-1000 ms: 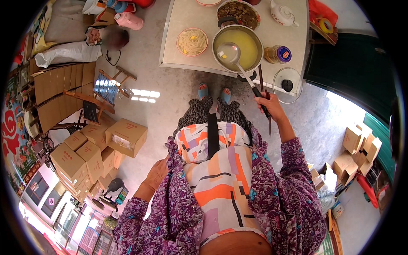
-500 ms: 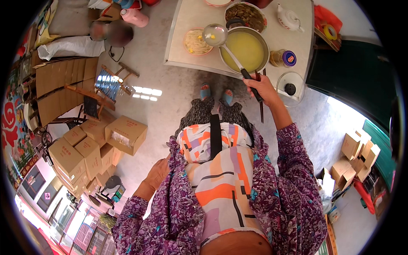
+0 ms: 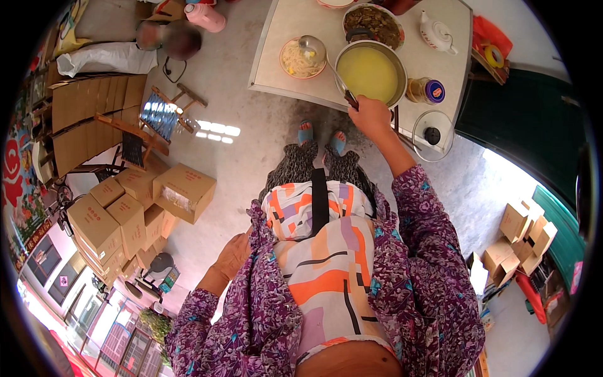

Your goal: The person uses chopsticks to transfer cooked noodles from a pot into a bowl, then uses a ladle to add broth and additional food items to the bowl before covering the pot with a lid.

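My right hand (image 3: 372, 116) is closed around the black handle of a metal ladle (image 3: 313, 48). Dark chopsticks (image 3: 396, 118) show beside the same hand, apparently gripped with it. The ladle's bowl is tipped over a bowl of noodles (image 3: 294, 61) with yellow bits. Just right of it, a metal pot (image 3: 402, 94) contains yellowish soup (image 3: 369, 72). Down at my left side, my left hand (image 3: 232, 256) rests against my clothing, its fingers partly covered by the floral sleeve and shirt.
Behind the pot stands a dish of brown food (image 3: 372, 25). The table (image 3: 270, 69) also bears a white teapot (image 3: 438, 32), a lidded jar (image 3: 426, 91) and a glass lid (image 3: 433, 135) at its near right edge. Cardboard boxes (image 3: 125, 217) and a folding chair (image 3: 141, 135) are left.
My right hand has moved forward and left. The ladle has gone from the pot's left rim to over the noodles, and its bowl has tipped. My left hand stays put.
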A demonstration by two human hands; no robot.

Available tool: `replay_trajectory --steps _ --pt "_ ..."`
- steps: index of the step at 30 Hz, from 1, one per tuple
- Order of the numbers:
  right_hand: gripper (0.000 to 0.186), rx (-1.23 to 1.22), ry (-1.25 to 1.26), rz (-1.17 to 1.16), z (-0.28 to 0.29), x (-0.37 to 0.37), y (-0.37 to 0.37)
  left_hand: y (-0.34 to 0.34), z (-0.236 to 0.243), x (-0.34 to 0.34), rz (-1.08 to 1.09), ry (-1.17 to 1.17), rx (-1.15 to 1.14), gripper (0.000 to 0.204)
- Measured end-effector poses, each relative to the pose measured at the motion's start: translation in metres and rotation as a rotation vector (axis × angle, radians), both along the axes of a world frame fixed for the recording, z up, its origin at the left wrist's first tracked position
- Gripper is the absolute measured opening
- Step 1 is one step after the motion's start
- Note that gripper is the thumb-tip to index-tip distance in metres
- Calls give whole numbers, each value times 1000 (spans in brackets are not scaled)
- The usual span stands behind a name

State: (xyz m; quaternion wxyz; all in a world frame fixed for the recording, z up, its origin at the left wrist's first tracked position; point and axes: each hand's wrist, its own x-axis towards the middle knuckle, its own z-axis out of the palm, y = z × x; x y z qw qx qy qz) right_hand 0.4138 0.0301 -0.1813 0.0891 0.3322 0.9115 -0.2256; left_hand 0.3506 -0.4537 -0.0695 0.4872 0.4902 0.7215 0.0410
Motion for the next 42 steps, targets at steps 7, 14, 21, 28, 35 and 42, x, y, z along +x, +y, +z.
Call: replay_trajectory --steps 7,14,21,28,35,42 --pt "10 323 57 187 -21 0 -7 -5 -5 -1 168 -121 -25 46" --pt "12 397 119 218 -12 12 -4 15 11 -7 407 -252 -153 46" --pt "14 349 199 164 -17 17 -4 13 7 -12 95 -100 -18 39" --pt "21 -182 186 -267 25 46 2 5 2 -8 569 -357 -120 44" --pt "21 -230 133 -415 28 122 11 29 16 -14 395 -265 -183 47" --pt "19 152 -102 -184 16 127 14 -6 -11 -18 307 -233 3 47"
